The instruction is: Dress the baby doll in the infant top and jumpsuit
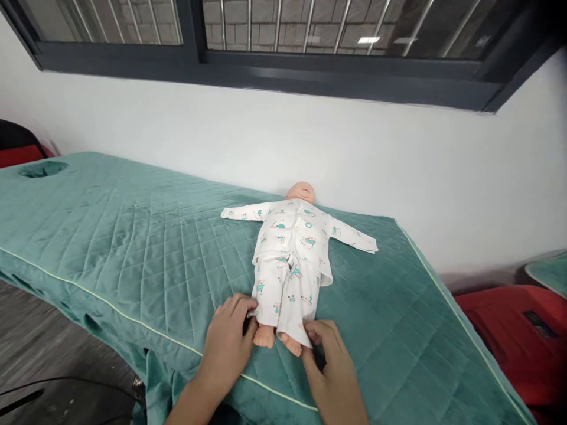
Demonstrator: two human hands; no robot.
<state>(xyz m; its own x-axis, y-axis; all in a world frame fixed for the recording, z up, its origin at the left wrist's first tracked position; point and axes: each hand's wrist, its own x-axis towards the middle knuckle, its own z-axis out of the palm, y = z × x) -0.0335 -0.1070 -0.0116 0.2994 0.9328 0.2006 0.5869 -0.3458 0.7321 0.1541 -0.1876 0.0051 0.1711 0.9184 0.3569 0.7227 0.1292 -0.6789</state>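
Showing soft, velvety diamonds and a pale raised edge, the long green quilted bed cover (pixel 168 254) lies under the smooth doll (pixel 301 193). The doll is on its back, in a loose printed shirt (pixel 293 231) and wide, thin trousers (pixel 268 289). The left hand (pixel 228 336) and the right hand (pixel 333 366), fingers nearly closed, each pinch one trouser hem beside the small feet (pixel 264 336).

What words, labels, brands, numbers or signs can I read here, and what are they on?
None can be read.
Shirt and trousers: tiny printed marks, too small to read.
Dark patch on the red object at right: any text too blurred.
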